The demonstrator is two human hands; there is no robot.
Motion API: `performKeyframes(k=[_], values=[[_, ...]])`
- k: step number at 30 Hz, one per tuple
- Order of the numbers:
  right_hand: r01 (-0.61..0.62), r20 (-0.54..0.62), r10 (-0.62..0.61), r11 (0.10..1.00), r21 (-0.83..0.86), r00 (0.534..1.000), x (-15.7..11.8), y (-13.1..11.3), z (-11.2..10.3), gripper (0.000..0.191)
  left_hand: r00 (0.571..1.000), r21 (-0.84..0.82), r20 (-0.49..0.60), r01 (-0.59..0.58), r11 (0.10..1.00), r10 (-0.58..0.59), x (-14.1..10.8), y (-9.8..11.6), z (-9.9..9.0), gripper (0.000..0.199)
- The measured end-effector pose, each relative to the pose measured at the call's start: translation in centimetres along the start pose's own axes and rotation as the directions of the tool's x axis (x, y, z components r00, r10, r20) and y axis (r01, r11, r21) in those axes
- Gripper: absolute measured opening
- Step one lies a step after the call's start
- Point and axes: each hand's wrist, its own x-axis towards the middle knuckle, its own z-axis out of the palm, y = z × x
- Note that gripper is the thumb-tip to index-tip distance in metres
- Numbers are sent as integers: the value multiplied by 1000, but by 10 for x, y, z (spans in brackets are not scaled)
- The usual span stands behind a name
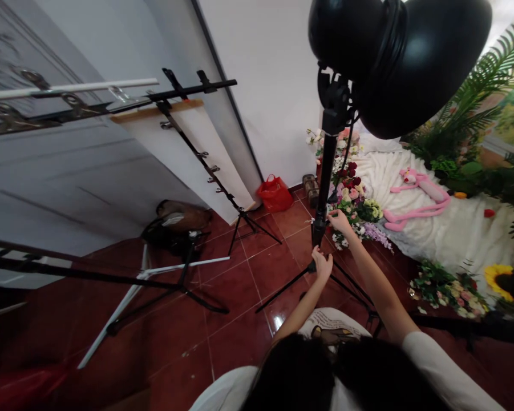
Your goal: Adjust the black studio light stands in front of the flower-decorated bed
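Observation:
In front of me a black light stand [327,165] rises from the floor on spread tripod legs. At its top sits a large black studio light [404,63], tilted to the right, with a cable hanging near the pole. My left hand [322,265] is curled at the lower part of the pole, its fingers against it. A little higher, my right hand [340,222] pinches at the collar on the pole's right side, where a knob seems to be; the fingertips partly hide it.
Left stand black and white backdrop stands with clamps and a hanging white backdrop [205,148]. A red bag [275,193] is by the wall. Right are artificial flowers [353,197], a pink plush toy [423,194] on white fleece [376,160], and palm leaves [474,97].

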Motion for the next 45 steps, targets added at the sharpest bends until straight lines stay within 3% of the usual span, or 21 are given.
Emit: performKeyframes(k=[4, 7, 9, 11, 14, 17, 21, 23, 25, 27, 31, 32, 34, 36, 37, 39, 41, 45], values=[[-92, 30, 87, 925, 368, 996, -45, 30, -25, 22, 979, -34, 204, 10, 999, -3, -14, -3, 25, 40], [-183, -44, 242, 829, 529, 969, -88, 69, -55, 20, 927, -81, 370, -29, 996, 57, -19, 12, 51, 24], [-205, -130, 369, 738, 643, 920, -122, 99, -76, 19, 880, -91, 467, -53, 994, 90, -28, 25, 72, 20], [-185, -216, 499, 637, 749, 839, -159, 127, -95, 20, 820, -80, 559, -96, 992, 124, -44, 40, 96, 17], [-94, -293, 665, 481, 872, 688, -215, 162, -121, 23, 675, -97, 717, -147, 984, 172, -80, 61, 132, 20], [40, -348, 734, 402, 915, 583, -267, 182, -145, 29, 470, -169, 855, -149, 974, 220, -126, 81, 162, 30], [206, -470, 715, 429, 880, 517, -323, 192, -172, 31, 219, -290, 926, -105, 951, 307, -187, 106, 190, 36], [267, -504, 705, 428, 863, 500, -343, 191, -180, 32, 138, -341, 928, -61, 938, 346, -211, 115, 198, 35], [302, -511, 699, 412, 859, 499, -356, 189, -186, 34, 83, -347, 934, -17, 938, 347, -230, 121, 203, 36], [321, -504, 699, 389, 863, 507, -362, 187, -190, 32, 64, -307, 950, 20, 951, 305, -242, 122, 208, 38], [311, -507, 720, 402, 861, 473, -362, 184, -194, 22, 100, -216, 973, 62, 975, 209, -251, 119, 215, 40], [291, -536, 718, 450, 844, 445, -361, 184, -194, 23, 105, -207, 974, 63, 976, 200, -251, 118, 216, 40], [207, -662, 661, 634, 745, 354, -362, 184, -194, 26, 108, -200, 975, 62, 978, 193, -251, 115, 218, 40], [50, -821, 500, 845, 532, 275, -367, 184, -195, 30, 114, -192, 976, 68, 979, 183, -250, 113, 220, 40], [-43, -875, 405, 912, 409, 264, -370, 183, -196, 29, 120, -188, 977, 73, 979, 179, -250, 112, 221, 41], [-188, -917, 259, 960, 209, 304, -377, 180, -199, 26, 136, -186, 975, 84, 979, 174, -250, 110, 222, 41], [-229, -925, 183, 967, 109, 332, -379, 176, -203, 27, 140, -191, 974, 100, 976, 176, -250, 109, 222, 41], [-194, -951, 104, 980, 48, 291, -360, 167, -214, 45, 131, -207, 973, 154, 966, 188, -252, 107, 223, 44]])
